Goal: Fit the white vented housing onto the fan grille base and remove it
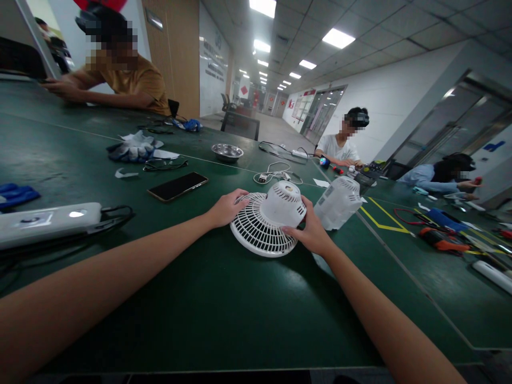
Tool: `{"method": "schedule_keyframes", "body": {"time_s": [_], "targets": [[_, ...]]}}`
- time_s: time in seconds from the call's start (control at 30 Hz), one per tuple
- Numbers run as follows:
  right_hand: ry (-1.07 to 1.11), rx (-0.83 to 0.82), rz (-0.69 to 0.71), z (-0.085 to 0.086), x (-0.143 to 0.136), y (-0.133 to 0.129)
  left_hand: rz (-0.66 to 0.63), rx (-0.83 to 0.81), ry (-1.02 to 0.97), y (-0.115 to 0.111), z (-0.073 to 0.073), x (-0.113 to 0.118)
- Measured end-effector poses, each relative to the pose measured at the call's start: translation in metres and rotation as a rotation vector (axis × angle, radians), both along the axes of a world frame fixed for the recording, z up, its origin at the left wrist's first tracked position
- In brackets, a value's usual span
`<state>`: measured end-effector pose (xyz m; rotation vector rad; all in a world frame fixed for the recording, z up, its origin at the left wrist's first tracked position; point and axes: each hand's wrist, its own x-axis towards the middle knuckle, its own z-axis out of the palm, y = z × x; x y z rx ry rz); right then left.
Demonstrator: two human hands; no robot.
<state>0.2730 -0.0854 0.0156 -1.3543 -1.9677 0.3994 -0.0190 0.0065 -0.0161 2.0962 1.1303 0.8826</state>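
A white fan head (264, 226), a round slotted grille with a domed motor housing (283, 204) on its upper side, is held just over the green table. My left hand (229, 207) grips the grille's left rim, thumb and fingers closed on the edge. On the other side, my right hand (314, 226) is wrapped round the housing, its thumb across the front and its fingers partly hidden behind. Close behind my right hand stands a whitish translucent plastic part (339, 202). A white cable with a plug (264, 178) lies beyond the fan.
A black phone (178, 186), a metal bowl (227, 152) and work gloves (134, 147) lie ahead and left. At far left is a white power strip (52, 224). Rightward are yellow tape lines (384, 226) and an orange-black meter (443, 240). Several people sit around the table.
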Motion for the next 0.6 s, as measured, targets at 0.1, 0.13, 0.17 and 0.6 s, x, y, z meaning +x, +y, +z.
{"method": "schedule_keyframes", "body": {"time_s": [0.1,0.13,0.17,0.6], "targets": [[0.001,0.001,-0.001,0.0004,-0.0002,-0.0005,0.010,0.021,-0.009,-0.0012,0.0006,0.0000],[0.004,-0.001,0.000,0.0003,-0.0002,-0.0005,0.013,0.023,-0.007,-0.0012,0.0005,0.0001],[0.008,-0.002,0.000,0.0001,-0.0002,-0.0005,0.014,0.022,-0.002,-0.0010,0.0002,0.0001],[0.013,-0.010,0.006,-0.0020,0.0021,0.0014,0.008,0.000,0.014,0.0014,0.0004,-0.0001]]}}
